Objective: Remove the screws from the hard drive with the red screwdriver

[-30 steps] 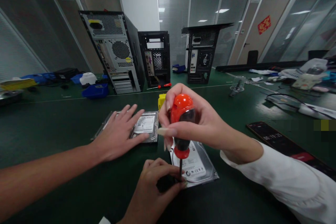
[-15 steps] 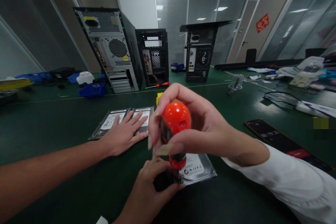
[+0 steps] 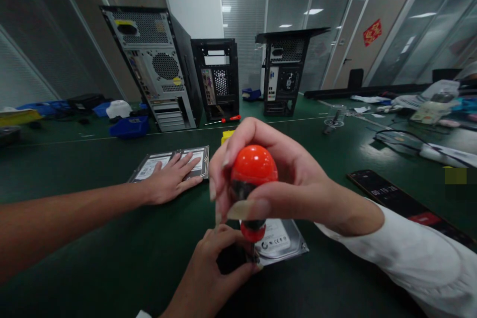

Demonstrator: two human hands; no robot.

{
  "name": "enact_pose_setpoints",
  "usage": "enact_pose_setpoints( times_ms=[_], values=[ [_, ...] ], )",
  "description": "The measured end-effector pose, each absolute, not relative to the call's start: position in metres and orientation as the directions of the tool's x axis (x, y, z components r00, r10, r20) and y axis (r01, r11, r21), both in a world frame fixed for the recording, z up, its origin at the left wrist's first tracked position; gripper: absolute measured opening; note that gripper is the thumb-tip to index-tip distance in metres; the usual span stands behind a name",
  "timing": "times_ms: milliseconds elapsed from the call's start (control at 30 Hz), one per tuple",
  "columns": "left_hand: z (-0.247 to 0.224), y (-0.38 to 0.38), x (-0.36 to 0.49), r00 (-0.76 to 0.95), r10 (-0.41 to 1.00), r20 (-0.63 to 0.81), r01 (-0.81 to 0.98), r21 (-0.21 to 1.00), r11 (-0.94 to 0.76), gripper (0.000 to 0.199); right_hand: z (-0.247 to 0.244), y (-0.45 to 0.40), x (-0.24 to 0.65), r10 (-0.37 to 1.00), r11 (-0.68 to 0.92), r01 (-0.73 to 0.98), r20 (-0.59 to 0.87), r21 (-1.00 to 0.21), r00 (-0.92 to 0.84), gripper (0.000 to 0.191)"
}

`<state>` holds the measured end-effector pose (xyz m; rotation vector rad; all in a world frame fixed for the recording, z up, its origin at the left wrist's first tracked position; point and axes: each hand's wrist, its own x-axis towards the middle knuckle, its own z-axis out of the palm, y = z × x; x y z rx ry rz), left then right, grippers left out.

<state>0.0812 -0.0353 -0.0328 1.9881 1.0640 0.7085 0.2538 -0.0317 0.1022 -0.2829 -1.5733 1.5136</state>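
Note:
My right hand [image 3: 283,174] wraps round the red and black handle of a screwdriver [image 3: 255,161], held nearly upright. Its shaft points down at the near left corner of a silver hard drive [image 3: 281,238] lying on the table. Beside the tip, my left hand [image 3: 212,263] grips that corner with thumb and fingers. The exact spot under the tip is partly hidden by my fingers. Further left, another person's hand [image 3: 167,179] lies flat, fingers spread, over two more hard drives [image 3: 149,165] set side by side.
Three computer cases stand at the back: a large one [image 3: 164,67], a narrow black one [image 3: 218,79] and one with a raised lid [image 3: 285,72]. Another screwdriver [image 3: 229,119] lies before them. A phone [image 3: 395,196] is on the right, a blue bin [image 3: 128,126] on the left.
The other person's hand has slid the two hard drives away, to the left and back. My screwdriver handle has turned slightly; both my hands keep their places.

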Motion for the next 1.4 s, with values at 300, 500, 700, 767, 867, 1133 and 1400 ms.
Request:
enact_pose_setpoints(
  times_ms=[300,500,700,767,867,1133,1400],
  values=[
    [-0.025,-0.037,0.084,0.485,0.866,0.123,0.429,0.829,-0.358,0.02,0.099,-0.024,0.253,0.712,0.186,-0.416,0.414,-0.89,-0.567,0.024],
    [-0.022,-0.039,0.086,0.497,0.865,0.068,0.443,0.838,-0.32,0.02,0.093,-0.02,0.25,0.696,0.145,-0.497,0.445,-0.855,-0.563,0.023],
    [-0.018,-0.042,0.089,0.499,0.865,0.05,0.442,0.845,-0.303,0.019,0.088,-0.018,0.248,0.704,0.138,-0.545,0.469,-0.827,-0.533,0.022],
    [-0.018,-0.042,0.089,0.502,0.864,0.032,0.443,0.849,-0.288,0.021,0.093,-0.021,0.249,0.726,0.107,-0.505,0.414,-0.857,-0.549,0.022],
    [-0.021,-0.041,0.088,0.507,0.862,0.012,0.439,0.857,-0.271,0.017,0.099,-0.025,0.25,0.714,0.071,-0.463,0.369,-0.883,-0.595,0.018],
    [-0.025,-0.035,0.086,0.568,0.822,0.022,0.436,0.839,-0.324,0.02,0.09,-0.021,0.249,0.696,0.13,-0.513,0.447,-0.848,-0.562,0.028],
    [-0.023,-0.038,0.088,0.517,0.856,0.024,0.449,0.844,-0.295,0.013,0.093,-0.019,0.249,0.707,0.09,-0.465,0.385,-0.881,-0.593,0.019]
  ],
)
